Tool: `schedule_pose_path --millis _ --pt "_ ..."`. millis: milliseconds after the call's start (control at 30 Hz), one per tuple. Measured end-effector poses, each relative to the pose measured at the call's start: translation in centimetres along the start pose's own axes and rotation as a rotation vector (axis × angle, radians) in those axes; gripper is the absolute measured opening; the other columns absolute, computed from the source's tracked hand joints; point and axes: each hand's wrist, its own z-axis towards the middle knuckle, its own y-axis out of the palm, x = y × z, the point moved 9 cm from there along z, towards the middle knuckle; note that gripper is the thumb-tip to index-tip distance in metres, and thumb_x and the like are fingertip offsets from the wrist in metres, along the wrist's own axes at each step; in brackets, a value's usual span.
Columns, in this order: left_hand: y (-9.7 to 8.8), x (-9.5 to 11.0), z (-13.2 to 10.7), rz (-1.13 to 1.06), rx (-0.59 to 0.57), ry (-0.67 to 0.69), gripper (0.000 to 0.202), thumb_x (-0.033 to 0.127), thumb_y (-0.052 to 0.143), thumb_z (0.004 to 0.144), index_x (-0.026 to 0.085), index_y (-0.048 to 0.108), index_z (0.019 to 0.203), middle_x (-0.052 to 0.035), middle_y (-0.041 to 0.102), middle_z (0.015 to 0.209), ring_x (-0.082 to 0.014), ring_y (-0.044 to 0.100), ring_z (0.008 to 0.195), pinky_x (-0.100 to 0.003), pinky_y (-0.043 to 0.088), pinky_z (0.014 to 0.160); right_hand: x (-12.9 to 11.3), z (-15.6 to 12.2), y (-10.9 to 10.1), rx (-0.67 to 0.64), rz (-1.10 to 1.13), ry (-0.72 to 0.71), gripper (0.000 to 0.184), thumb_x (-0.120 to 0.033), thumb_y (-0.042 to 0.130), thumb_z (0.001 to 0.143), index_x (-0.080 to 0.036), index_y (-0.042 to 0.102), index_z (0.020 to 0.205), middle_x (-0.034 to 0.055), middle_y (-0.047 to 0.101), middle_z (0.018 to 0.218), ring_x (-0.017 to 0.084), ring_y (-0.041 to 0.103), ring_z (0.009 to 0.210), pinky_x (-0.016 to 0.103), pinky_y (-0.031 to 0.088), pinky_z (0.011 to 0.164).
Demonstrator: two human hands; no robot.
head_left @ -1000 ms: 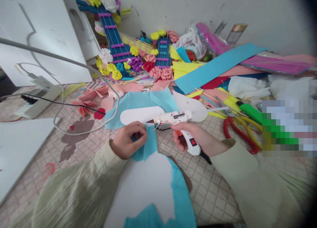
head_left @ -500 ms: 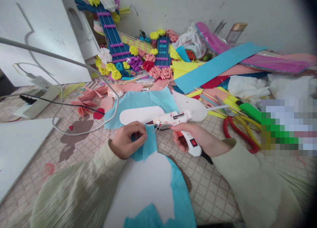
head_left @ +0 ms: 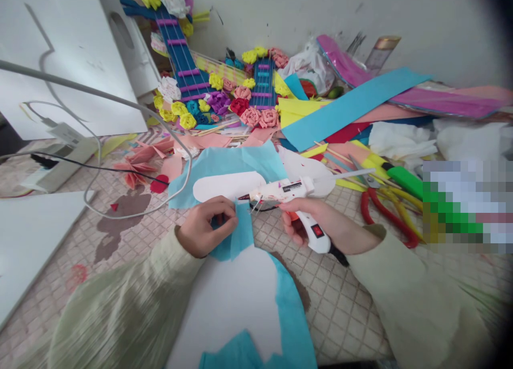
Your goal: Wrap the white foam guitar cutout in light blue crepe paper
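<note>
My right hand (head_left: 310,219) is wrapped round the handle of a white hot glue gun (head_left: 280,191), fingers at its orange trigger. A glue stick pokes out of the back. The dark nozzle points left, at the upper edge of a blue paper strip (head_left: 242,230). My left hand (head_left: 210,225) is closed, thumb and fingertips pinched at this strip's left side. The strip covers the narrow neck of a white guitar-shaped cutout (head_left: 236,294), whose rim is wrapped in blue paper. Beyond the neck, a white rounded piece (head_left: 228,186) lies on a blue paper sheet (head_left: 240,156).
Scissors with red handles (head_left: 385,219) and a green-handled cutter (head_left: 404,181) lie right. Behind stand decorated blue paper guitars (head_left: 180,59) with paper flowers. A power strip (head_left: 60,160) sits left, with a grey cable (head_left: 132,104) looping above the table. Coloured paper strips (head_left: 352,109) fill the back right.
The glue gun and my right hand have shifted slightly to the right, the nozzle staying by the strip's top edge. My left hand has barely moved.
</note>
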Motion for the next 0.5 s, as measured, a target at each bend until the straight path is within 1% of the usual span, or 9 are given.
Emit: schedule_pose_path --millis 133,267,500 --pt "0.0 0.1 0.0 0.005 -0.005 0.010 0.014 0.021 0.053 0.076 0.016 0.059 0.064 -0.0034 0.057 0.070 -0.0103 0.049 0.058 -0.024 0.042 0.054 -1.3 -0.6 -0.6 0.050 0.000 -0.083 0.029 -0.033 0.052 0.072 -0.016 0.054 0.049 -0.0007 0.054 0.045 0.008 0.047 0.036 0.019 0.033 0.035" --pt "0.3 0.2 0.0 0.031 -0.012 0.029 0.014 0.021 0.054 0.077 0.016 0.061 0.066 -0.0040 0.059 0.072 -0.0098 0.049 0.059 -0.023 0.042 0.054 -1.9 -1.3 -1.4 0.110 0.060 -0.089 0.026 -0.033 0.052 0.070 -0.017 0.054 0.050 -0.0007 0.053 0.046 0.008 0.046 0.037 0.020 0.033 0.035" --pt "0.6 0.3 -0.1 0.076 0.000 0.061 0.012 0.021 0.055 0.077 0.015 0.062 0.070 -0.0047 0.061 0.075 -0.0101 0.050 0.059 -0.024 0.042 0.054 -2.6 -1.9 -1.9 0.138 0.081 -0.103 0.026 -0.030 0.048 0.073 -0.017 0.052 0.050 -0.0003 0.051 0.045 0.009 0.045 0.037 0.021 0.032 0.037"
